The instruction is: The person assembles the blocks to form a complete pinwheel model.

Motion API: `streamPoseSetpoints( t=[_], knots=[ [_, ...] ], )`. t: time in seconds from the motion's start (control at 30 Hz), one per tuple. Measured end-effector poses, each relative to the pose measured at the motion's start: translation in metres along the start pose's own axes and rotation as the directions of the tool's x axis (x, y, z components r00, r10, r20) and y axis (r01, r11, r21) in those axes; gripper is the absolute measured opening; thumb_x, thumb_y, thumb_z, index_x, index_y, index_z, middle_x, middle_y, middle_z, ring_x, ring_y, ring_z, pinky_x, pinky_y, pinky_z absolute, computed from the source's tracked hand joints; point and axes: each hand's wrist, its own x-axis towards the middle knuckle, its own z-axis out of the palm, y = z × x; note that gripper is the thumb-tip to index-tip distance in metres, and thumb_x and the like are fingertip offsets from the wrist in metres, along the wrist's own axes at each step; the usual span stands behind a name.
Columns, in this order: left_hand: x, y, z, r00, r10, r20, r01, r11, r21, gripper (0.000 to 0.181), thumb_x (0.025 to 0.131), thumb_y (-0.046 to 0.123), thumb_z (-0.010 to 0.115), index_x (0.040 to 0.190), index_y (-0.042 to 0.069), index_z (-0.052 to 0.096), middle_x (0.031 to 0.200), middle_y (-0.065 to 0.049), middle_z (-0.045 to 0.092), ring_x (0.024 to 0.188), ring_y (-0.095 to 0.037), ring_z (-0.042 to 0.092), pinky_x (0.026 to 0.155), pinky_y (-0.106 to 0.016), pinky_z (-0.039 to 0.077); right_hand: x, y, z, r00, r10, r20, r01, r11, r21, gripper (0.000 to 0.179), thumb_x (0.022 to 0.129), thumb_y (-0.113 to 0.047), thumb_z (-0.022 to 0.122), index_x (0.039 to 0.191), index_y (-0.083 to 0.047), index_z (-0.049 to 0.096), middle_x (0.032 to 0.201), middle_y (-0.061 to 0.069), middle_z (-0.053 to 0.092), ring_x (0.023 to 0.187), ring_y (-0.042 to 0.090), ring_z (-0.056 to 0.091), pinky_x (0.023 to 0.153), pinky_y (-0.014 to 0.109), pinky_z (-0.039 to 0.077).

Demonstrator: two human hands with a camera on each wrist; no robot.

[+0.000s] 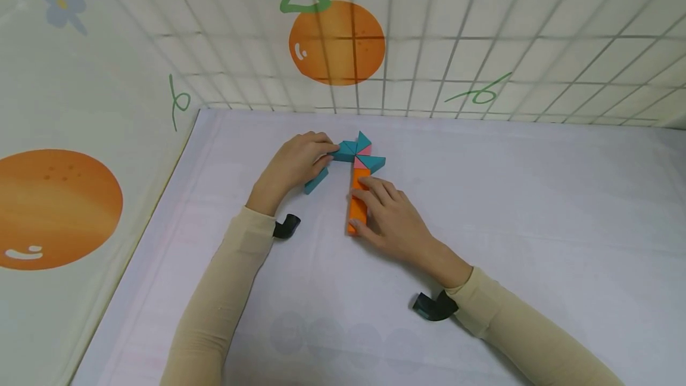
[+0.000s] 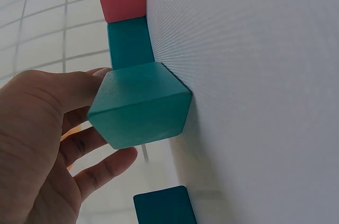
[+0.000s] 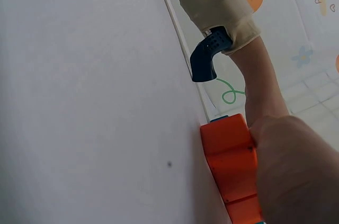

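Observation:
A flat pinwheel of teal blocks (image 1: 376, 163) and pink blocks (image 1: 361, 163) lies on the table, with a row of orange blocks (image 1: 358, 212) running from it as a stem. My left hand (image 1: 297, 162) grips a teal block (image 2: 140, 105) at the pinwheel's left side between thumb and fingers. Below that hand, apart from the figure, lies a loose teal block (image 1: 316, 181). My right hand (image 1: 393, 219) rests over the orange stem, fingertips on its upper part and thumb at its near end. In the right wrist view, the orange blocks stand beside this hand.
White cloth covers the table (image 1: 509, 213). A printed white wall (image 1: 429, 46) with oranges and grid lines rises behind it, and another printed wall (image 1: 48, 106) stands on the left. Dark curved devices (image 1: 435, 307) sit at both wrists.

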Motion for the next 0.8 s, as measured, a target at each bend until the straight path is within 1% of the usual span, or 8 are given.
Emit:
streamPoseSetpoints(
  t=[0.33,0.47,0.53,0.6,0.7,0.77,0.8],
  knots=[
    [0.0,-0.001,0.001,1.0,0.0,-0.006,0.001,1.0,0.009,0.031,0.095,0.016,0.064,0.125,0.009,0.068,0.12,-0.006,0.067,0.112,-0.027,0.061,0.098,-0.039,0.051,0.0,0.0,0.0,1.0,0.006,0.005,-0.006,1.0,0.001,0.052,0.092,-0.043,0.062,0.131,-0.01,0.057,0.142,0.012,0.046,0.13,0.029,0.043,0.1,0.046,0.047],
    [0.0,-0.003,-0.001,1.0,-0.009,0.016,0.009,1.0,0.01,0.033,0.096,0.018,0.064,0.128,0.011,0.066,0.123,-0.007,0.066,0.113,-0.027,0.06,0.1,-0.041,0.05,0.0,-0.001,0.0,1.0,0.005,0.003,-0.005,1.0,0.002,0.052,0.091,-0.043,0.062,0.131,-0.01,0.056,0.142,0.012,0.046,0.13,0.029,0.043,0.099,0.046,0.047],
    [-0.001,-0.005,-0.004,0.999,-0.031,0.026,0.031,0.999,0.01,0.036,0.097,0.02,0.063,0.132,0.013,0.063,0.127,-0.007,0.064,0.117,-0.028,0.058,0.102,-0.042,0.048,0.0,-0.001,0.0,1.0,0.006,0.001,-0.006,1.0,-0.002,0.052,0.091,-0.044,0.062,0.131,-0.01,0.056,0.142,0.012,0.046,0.13,0.029,0.043,0.099,0.046,0.047],
    [-0.003,-0.008,-0.01,0.998,-0.064,0.019,0.064,0.998,0.004,0.038,0.097,0.021,0.063,0.134,0.015,0.061,0.129,-0.007,0.063,0.118,-0.027,0.058,0.103,-0.042,0.048,0.0,-0.001,0.0,1.0,0.005,-0.002,-0.005,1.0,-0.003,0.053,0.091,-0.043,0.062,0.131,-0.01,0.056,0.142,0.012,0.047,0.13,0.03,0.043,0.098,0.046,0.048],
    [-0.009,-0.012,-0.021,0.995,-0.103,-0.012,0.103,0.994,-0.022,0.038,0.096,0.022,0.063,0.134,0.016,0.062,0.127,-0.006,0.064,0.112,-0.025,0.06,0.098,-0.041,0.05,0.0,-0.001,0.0,1.0,0.008,-0.001,-0.008,1.0,-0.007,0.053,0.091,-0.043,0.063,0.131,-0.01,0.056,0.142,0.012,0.047,0.13,0.03,0.044,0.098,0.046,0.048],
    [-0.013,-0.013,-0.029,0.994,-0.108,-0.023,0.107,0.993,-0.047,0.037,0.096,0.021,0.064,0.132,0.015,0.063,0.123,-0.006,0.065,0.106,-0.023,0.062,0.092,-0.039,0.052,0.0,-0.002,0.0,1.0,0.011,0.001,-0.011,1.0,-0.007,0.053,0.091,-0.043,0.063,0.131,-0.01,0.057,0.142,0.012,0.047,0.13,0.03,0.044,0.098,0.046,0.048],
    [-0.015,-0.013,-0.033,0.994,-0.108,-0.016,0.107,0.992,-0.06,0.038,0.095,0.021,0.065,0.132,0.015,0.063,0.122,-0.007,0.065,0.104,-0.023,0.062,0.089,-0.039,0.053,0.0,-0.002,0.0,1.0,0.012,0.002,-0.012,1.0,-0.006,0.052,0.091,-0.044,0.063,0.131,-0.01,0.057,0.142,0.012,0.047,0.13,0.03,0.044,0.098,0.046,0.048]
  ],
)
